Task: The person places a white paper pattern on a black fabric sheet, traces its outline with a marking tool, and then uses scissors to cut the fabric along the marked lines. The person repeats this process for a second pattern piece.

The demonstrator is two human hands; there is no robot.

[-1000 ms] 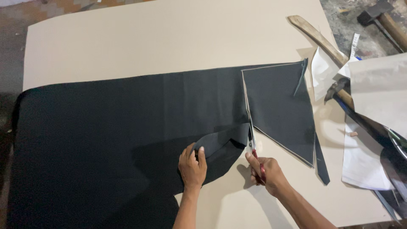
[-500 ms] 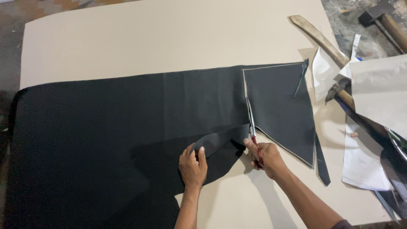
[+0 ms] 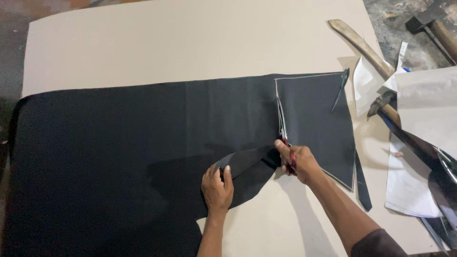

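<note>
A large sheet of black fabric (image 3: 119, 152) lies flat on a beige board (image 3: 190, 43). My right hand (image 3: 297, 162) grips red-handled scissors (image 3: 284, 135), whose blades run along a chalk line toward the far edge of the cloth. To the right of the cut lies a chalk-outlined black piece (image 3: 316, 121). My left hand (image 3: 217, 187) lifts and folds back a curled flap of the fabric (image 3: 247, 164) just left of the scissors.
A wooden-handled hammer (image 3: 376, 102) and a curved wooden handle (image 3: 357, 43) lie at the right edge. White paper sheets (image 3: 419, 109) overlap there. A narrow black fabric strip (image 3: 362, 183) lies beside the cut piece. Another wooden-handled tool (image 3: 435, 28) rests at top right.
My right hand and the scissors have advanced up the chalk line, away from me. My left hand stays on the folded flap, lifting it slightly more.
</note>
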